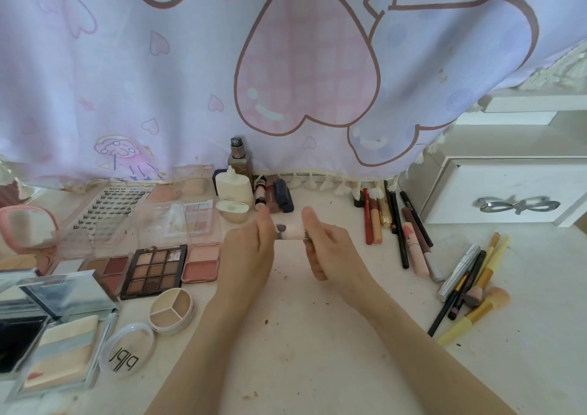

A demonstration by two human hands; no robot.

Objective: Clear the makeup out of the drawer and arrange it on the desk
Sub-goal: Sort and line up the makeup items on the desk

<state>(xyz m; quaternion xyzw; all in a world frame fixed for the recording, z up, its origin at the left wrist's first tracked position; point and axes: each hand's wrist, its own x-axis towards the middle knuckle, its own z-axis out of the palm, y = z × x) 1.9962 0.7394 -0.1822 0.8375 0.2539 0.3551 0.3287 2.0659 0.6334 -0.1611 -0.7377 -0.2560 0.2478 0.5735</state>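
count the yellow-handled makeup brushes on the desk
3, all in the pile at the right: one longest, one upright, one thinner behind it; others may be hidden.

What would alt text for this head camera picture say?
Two hands, left hand and right hand, hold a small pink tube between them above a white desk, with eyeshadow palettes laid out left and brushes right.

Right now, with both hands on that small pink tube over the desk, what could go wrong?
1. The left hand and right hand grip only the ends of the small pink tube; it could slip.
2. Setting it down at the back could topple the upright white-and-red lipstick.
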